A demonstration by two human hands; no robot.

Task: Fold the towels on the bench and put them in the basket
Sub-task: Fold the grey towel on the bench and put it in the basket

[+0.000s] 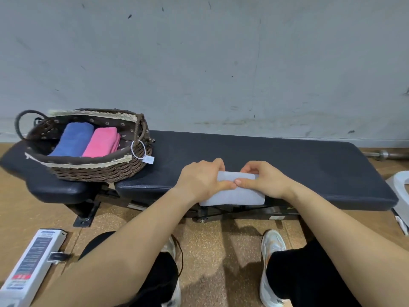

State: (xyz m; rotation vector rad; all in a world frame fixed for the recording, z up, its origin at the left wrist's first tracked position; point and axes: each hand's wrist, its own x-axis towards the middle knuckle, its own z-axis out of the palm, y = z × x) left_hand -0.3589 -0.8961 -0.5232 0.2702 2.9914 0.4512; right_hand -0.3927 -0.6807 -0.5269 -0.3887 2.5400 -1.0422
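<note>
A white folded towel point(238, 196) lies on the near edge of the black padded bench point(287, 160), hanging slightly over it. My left hand point(200, 179) grips its left part, fingers curled over the far fold. My right hand point(264, 179) grips the right part, thumb pressed on top beside the left thumb. At the bench's left end stands a brown wicker basket point(95, 171) holding a folded blue towel point(74, 139) and a folded pink towel point(101, 142) side by side.
A grey wall runs close behind the bench. A white box point(31, 264) lies on the floor at the lower left. A white object point(400, 196) stands at the bench's right end, and a barbell end point(384, 155) lies behind it. My knees and shoes are below the bench.
</note>
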